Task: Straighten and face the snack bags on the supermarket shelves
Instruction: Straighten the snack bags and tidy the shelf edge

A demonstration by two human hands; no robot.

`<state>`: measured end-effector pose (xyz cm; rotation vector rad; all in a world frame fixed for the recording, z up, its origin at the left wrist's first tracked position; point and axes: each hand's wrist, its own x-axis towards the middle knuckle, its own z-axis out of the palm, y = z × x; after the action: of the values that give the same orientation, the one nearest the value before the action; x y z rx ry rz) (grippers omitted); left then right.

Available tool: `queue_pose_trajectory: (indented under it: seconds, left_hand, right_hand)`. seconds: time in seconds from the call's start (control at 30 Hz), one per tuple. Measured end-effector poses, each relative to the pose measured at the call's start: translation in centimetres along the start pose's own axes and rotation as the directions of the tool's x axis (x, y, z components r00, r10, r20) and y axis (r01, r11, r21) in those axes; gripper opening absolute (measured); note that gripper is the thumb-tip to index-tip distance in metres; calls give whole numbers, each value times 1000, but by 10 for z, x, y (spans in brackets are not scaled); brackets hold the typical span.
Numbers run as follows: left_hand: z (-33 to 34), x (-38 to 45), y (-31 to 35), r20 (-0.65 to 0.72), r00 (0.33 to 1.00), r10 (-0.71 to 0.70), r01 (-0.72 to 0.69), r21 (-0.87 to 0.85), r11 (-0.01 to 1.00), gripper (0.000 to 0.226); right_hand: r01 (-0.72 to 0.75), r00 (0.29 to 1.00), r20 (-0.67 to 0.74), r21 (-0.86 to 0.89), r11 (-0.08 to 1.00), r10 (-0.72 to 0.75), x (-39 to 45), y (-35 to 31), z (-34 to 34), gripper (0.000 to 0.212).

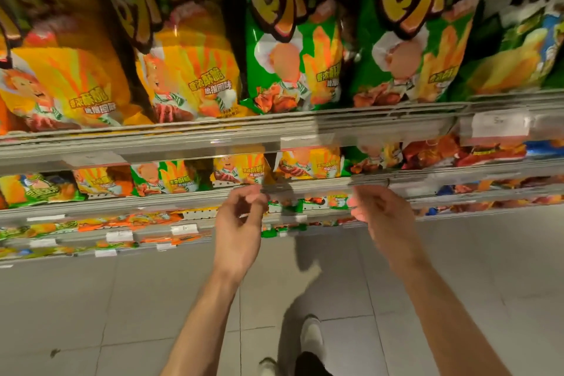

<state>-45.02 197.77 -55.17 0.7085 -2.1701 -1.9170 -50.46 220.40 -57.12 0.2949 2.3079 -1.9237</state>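
Note:
Large snack bags stand on the upper shelf: two yellow bags (189, 70) at the left and middle, two green bags (293, 49) to their right. Smaller yellow bags (308, 162) and green bags (164, 180) line the shelf below. My left hand (241, 220) hovers in front of that lower shelf's edge (320, 185) with loosely curled fingers, holding nothing. My right hand (381, 217) hangs beside it at the same height, fingers loosely bent and empty. Neither hand touches a bag. The picture is blurred by motion.
Red snack bags (433, 152) and a white price tag (500, 125) sit at the right. Further low shelves (122, 235) with price labels run below. Grey floor tiles (122, 314) lie underneath, with my white shoe (311, 336) in view.

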Motion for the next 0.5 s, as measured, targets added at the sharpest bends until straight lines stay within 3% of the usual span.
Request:
queue_pose_trajectory:
  seconds: [0.13,0.27,0.37,0.5]
  left_hand:
    - [22,28,-41,20,998,59,-60,55,997,11]
    - [44,51,-70,58,989,133,-139,131,982,14]
    - [58,69,-87,94,981,167,-183,207,961,29]
    - [72,92,-101,109,974,197,-219,249,943,46]
  right_hand:
    - [3,1000,-21,-10,1000,-3,21,36,10,12]
    - [81,993,-62,-216,973,-96,47,66,17,7]
    - [139,983,-71,-293,946,-167,69,78,24,9]
    - [314,903,-119,-475,822,-413,89,86,37,20]
